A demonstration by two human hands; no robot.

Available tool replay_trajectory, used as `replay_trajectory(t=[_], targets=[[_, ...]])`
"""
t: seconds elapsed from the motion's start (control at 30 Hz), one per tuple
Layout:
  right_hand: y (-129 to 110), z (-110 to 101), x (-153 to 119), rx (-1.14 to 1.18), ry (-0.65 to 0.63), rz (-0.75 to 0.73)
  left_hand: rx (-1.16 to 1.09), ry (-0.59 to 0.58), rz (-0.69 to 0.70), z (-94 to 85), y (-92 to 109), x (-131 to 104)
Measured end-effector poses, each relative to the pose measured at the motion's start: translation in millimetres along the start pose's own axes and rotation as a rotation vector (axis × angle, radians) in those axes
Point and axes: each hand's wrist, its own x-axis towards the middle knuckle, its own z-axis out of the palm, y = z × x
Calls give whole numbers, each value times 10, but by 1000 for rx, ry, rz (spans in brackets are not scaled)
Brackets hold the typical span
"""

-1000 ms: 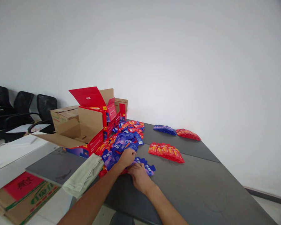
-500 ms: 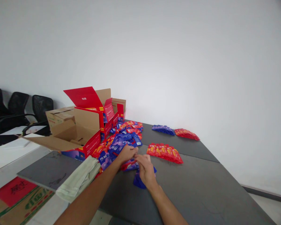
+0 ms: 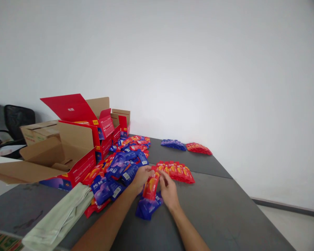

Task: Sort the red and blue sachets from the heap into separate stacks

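Observation:
Between my two hands is a red pouch (image 3: 151, 187) with an orange fruit picture, its printed front facing me. My left hand (image 3: 142, 178) pinches its upper left edge, and my right hand (image 3: 169, 191) has its fingers closed at the upper right edge. Just below lie a few blue pouches (image 3: 147, 207) on the dark table. A fanned row of red pouches (image 3: 176, 170) rests right behind my right hand. To the left spreads a mixed heap of blue and red pouches (image 3: 120, 167).
Open red cartons (image 3: 81, 167) with raised flaps stand along the left. A folded pale green cloth (image 3: 60, 216) lies at the near left. Farther back are a blue pouch row (image 3: 173, 144) and another red row (image 3: 199, 148). A white wall (image 3: 199, 69) rises behind the table.
A red pouch has come up between my hands, its front now visible. The view has swung slightly to the right, so the things appear farther left.

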Motion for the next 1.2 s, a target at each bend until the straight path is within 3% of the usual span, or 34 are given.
replay_trajectory(t=[0.17, 0.4, 0.6, 0.77, 1.03, 1.13, 1.2], targets=[[64, -94, 65, 84, -85, 163, 44, 31, 74, 156, -93, 81], [209, -131, 59, 151, -45, 256, 314, -48, 210, 232, -163, 275], [213, -160, 37, 197, -48, 297, 475, 7, 338, 258, -218, 348], [198, -182, 44, 153, -105, 283, 468, 40, 327, 252, -206, 344], [238, -252, 89, -62, 61, 211, 256, -84, 148, 283, -100, 204], [204, -261, 88, -54, 43, 204, 341, -90, 192, 282, -102, 146], [164, -241, 74, -29, 19, 196, 373, -20, 241, 275, -115, 142]])
